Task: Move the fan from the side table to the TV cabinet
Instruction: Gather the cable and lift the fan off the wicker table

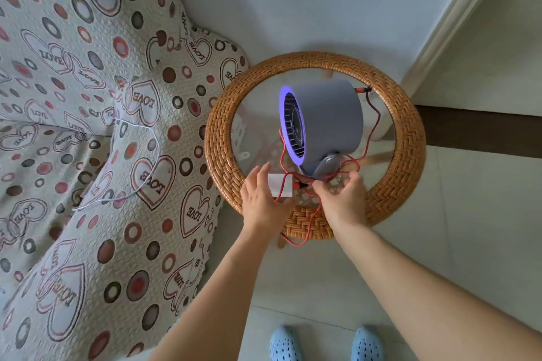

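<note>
while fan (pixel 325 123) stands just beyond, left hand (pixel 261 199) holds white block (pixel 281 184), right hand (pixel 343 199) pinches red cable (pixel 305 184).

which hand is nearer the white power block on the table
Left. The left hand touches the white power block, fingers along its near-left side. The right hand is further right, pinching the red cable beyond the block's plug end.

Soft, even daylight, bright overall; faint shadows only; violet glow ringing the fan (pixel 321 123); slight motion blur on the right hand (pixel 341 199); wide-angle bending at edges.
</note>
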Motion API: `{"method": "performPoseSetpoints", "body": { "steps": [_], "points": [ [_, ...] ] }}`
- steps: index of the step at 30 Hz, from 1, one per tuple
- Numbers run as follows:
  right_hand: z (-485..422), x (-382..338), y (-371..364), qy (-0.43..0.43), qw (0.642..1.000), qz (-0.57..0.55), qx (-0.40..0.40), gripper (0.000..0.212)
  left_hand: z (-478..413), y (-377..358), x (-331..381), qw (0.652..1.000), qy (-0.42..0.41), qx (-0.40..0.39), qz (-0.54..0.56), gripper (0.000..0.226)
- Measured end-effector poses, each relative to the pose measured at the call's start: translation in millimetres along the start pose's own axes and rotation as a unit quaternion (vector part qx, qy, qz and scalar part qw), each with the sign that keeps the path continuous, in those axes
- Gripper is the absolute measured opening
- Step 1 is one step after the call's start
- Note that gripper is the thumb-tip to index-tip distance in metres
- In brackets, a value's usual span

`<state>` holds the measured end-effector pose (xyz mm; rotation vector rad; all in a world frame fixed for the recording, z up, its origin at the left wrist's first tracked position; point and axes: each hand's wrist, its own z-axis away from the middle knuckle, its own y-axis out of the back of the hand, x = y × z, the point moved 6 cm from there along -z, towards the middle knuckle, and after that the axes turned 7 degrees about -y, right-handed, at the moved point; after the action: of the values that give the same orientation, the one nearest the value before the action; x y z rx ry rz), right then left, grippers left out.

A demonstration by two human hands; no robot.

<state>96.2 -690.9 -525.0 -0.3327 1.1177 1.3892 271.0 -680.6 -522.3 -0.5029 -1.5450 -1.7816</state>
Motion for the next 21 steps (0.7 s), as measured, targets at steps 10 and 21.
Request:
{"method": "performPoseSetpoints", "body": {
  "steps": [10, 21],
  "points": [
    [-14.1, -1.5, -23.6, 0.071, 0.992, 0.045, 0.090, 0.074, -20.7, -16.5, -11.2, 0.994, -0.099, -0.042, -0.018, 0.098],
    [-18.6, -6.3, -16.6, 0.096, 0.986, 0.054, 0.127, 0.045, -26.1, -15.9, -6.6, 0.984, -0.147, 0.003, -0.097, 0.060]
  ]
}}
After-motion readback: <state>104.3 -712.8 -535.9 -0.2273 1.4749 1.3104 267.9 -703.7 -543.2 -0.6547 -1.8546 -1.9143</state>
